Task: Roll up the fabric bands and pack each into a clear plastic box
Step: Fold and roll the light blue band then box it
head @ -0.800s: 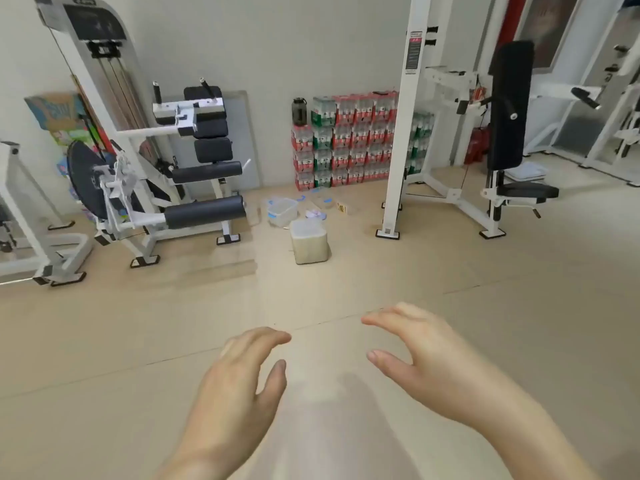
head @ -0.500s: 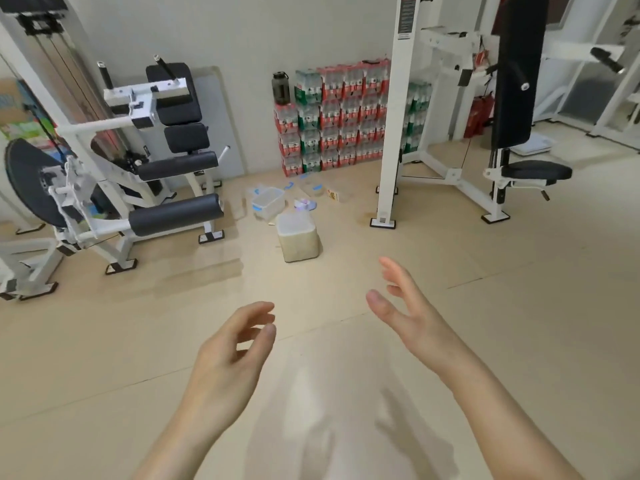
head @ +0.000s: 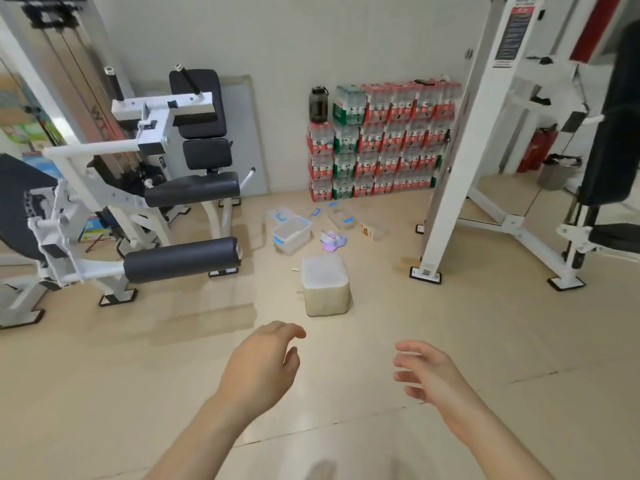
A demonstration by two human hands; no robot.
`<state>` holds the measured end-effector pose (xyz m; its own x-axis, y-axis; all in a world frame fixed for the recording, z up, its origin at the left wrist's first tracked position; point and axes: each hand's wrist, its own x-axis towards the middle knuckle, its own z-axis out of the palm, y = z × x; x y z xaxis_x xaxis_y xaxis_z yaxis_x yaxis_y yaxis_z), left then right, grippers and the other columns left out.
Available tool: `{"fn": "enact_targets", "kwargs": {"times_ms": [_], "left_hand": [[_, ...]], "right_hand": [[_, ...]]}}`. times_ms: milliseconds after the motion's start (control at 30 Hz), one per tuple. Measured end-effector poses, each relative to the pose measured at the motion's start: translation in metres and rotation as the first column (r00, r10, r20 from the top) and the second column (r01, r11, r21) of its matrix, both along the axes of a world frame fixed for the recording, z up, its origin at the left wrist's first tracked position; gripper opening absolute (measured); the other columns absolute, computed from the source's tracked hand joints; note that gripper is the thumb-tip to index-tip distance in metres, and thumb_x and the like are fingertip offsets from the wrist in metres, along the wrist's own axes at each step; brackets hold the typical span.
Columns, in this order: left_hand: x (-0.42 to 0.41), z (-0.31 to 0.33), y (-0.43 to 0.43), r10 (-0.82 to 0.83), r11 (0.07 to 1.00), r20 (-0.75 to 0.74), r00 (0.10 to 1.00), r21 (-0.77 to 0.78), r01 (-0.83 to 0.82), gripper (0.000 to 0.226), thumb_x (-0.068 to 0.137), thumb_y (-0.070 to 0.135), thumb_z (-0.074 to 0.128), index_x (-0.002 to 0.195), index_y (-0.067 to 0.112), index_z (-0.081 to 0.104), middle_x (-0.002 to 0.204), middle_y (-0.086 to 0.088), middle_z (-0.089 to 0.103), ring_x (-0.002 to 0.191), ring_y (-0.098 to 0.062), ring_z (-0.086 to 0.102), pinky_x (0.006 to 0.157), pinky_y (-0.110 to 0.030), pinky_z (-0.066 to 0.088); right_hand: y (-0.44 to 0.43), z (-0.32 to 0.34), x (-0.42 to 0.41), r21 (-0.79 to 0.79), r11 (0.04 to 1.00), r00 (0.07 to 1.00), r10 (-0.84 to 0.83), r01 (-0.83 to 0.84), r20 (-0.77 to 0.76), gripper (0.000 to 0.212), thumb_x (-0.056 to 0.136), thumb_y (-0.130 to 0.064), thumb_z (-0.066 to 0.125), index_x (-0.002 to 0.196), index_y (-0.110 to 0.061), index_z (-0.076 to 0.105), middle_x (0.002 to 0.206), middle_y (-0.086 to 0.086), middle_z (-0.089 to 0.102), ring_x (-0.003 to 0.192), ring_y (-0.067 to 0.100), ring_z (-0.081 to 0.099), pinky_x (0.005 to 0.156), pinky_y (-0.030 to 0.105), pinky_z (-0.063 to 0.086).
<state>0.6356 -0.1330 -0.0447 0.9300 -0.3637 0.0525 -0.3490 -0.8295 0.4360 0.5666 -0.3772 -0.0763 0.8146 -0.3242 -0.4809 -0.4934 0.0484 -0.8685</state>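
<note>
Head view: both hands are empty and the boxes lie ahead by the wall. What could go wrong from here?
1. A beige block sits between the empty left hand and right hand and the open box. Walking in, the person might trip on it.
2. A lid lies loose beside that box. It could get stepped on or kicked away.

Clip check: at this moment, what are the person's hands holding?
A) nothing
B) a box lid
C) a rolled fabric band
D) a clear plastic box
A: the left hand and the right hand are both bare above the floor with loose fingers, while the clear box sits farther off, near the stacked bottle packs.
</note>
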Motion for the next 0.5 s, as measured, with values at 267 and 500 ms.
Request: {"fn": "enact_targets", "kwargs": {"times_ms": [267,500], "left_hand": [[0.236,-0.029,-0.033,-0.034,0.999,-0.049,0.998,0.037,0.036,0.027,0.089,0.018,0.048,0.109,0.025,0.064,0.116,0.01,0.062,0.114,-0.016,0.051,0.092,-0.027,0.041],[0.463,-0.041,-0.108,0.026,0.999,-0.069,0.997,0.046,-0.023,0.03,0.089,0.012,0.046,0.107,0.025,0.065,0.109,0.01,0.067,0.097,-0.013,0.06,0.084,-0.026,0.045]], "right_hand": [[-0.041,-0.025,0.209,-0.448,0.882,0.985,0.17,-0.142,0.021,0.036,0.089,-0.024,0.062,0.125,-0.025,0.055,0.128,-0.005,0.052,0.124,0.015,0.046,0.101,0.026,0.035],[-0.123,-0.061,0.435,-0.799,0.547,0.915,0.403,-0.249,-0.009,0.052,0.091,-0.023,0.054,0.142,-0.022,0.041,0.146,-0.005,0.039,0.132,0.019,0.04,0.105,0.029,0.035]]}}
